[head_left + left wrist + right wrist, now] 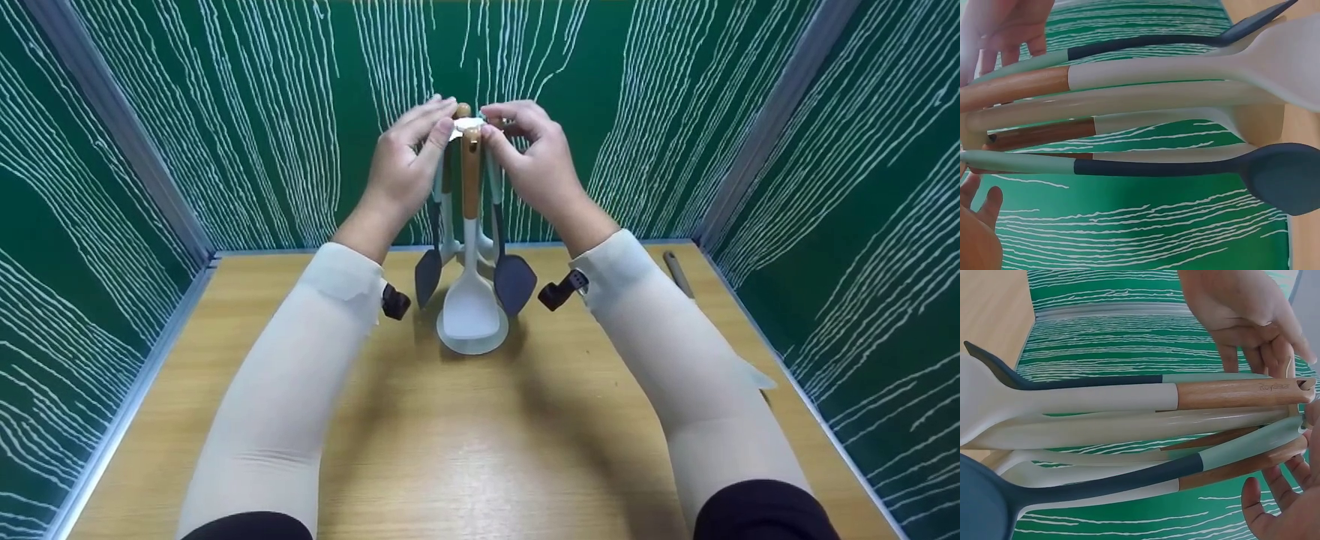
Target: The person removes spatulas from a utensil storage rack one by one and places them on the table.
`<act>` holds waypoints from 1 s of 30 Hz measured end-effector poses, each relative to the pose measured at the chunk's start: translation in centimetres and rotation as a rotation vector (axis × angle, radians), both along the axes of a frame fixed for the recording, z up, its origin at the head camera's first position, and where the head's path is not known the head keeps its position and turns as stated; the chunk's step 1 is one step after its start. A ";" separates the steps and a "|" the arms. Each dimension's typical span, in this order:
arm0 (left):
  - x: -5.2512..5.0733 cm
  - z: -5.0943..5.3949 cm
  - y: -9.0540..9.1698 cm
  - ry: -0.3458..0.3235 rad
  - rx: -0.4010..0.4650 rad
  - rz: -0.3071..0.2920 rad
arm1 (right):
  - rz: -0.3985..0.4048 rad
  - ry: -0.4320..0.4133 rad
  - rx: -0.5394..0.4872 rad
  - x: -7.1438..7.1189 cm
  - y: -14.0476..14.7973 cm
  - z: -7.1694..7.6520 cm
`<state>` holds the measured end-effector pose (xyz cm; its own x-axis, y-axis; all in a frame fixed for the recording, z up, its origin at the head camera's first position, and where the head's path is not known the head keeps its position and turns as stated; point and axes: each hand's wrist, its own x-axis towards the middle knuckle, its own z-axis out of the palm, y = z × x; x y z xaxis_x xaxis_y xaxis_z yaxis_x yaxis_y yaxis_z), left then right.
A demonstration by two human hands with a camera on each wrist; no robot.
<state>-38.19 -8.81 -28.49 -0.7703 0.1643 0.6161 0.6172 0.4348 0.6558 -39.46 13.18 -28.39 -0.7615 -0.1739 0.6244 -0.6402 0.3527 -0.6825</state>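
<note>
A pale utensil stand with a round base (472,347) stands upright towards the back of the table, its white top (469,123) between both hands. My left hand (405,157) holds this top from the left, thumb in front. On the other side my right hand (536,150) grips the top with bent fingers, close to a mint handle end (1292,427). Facing me hangs a white broad-headed spatula (471,304) with a wooden handle (471,176). Dark-headed utensils with mint handles hang left (428,276) and right (514,283). Several white, wooden-handled utensils (1151,121) are partly hidden behind.
A grey-brown handle (677,274) lies on the wooden table (465,450) at the right. Part of a pale pointed piece (759,376) shows beside my right forearm. Green walls (255,135) with white wavy lines enclose the back and sides.
</note>
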 end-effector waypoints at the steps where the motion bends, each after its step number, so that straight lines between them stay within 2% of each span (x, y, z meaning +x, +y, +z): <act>1: 0.0 -0.1 0.0 0.002 -0.014 -0.004 | 0.004 0.001 0.000 0.0 0.0 0.0; 6: -0.4 -0.3 -0.1 0.037 -0.030 -0.026 | 0.020 -0.012 -0.017 0.2 0.2 -0.5; 11: -0.8 -0.6 0.0 0.076 -0.033 -0.051 | -0.007 0.006 -0.096 0.8 0.1 -1.6; 18: -0.9 -0.6 -0.2 0.109 -0.142 -0.011 | -0.072 0.093 -0.183 1.8 0.3 -3.8; 24: -0.8 -0.6 -0.5 0.103 -0.174 0.015 | 0.003 0.010 -0.164 2.6 0.2 -5.8; 27: -0.9 -0.6 -0.4 0.111 -0.167 0.013 | 0.024 -0.037 -0.124 3.1 0.0 -6.8; 30: -0.9 -0.6 -0.3 0.117 -0.169 0.011 | 0.023 -0.044 -0.069 3.5 -0.2 -7.6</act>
<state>-39.13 -9.13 -29.11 -0.6977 0.2654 0.6655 0.6794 0.5398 0.4970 -35.99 12.98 -36.00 -0.7845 -0.1494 0.6019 -0.6168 0.2889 -0.7322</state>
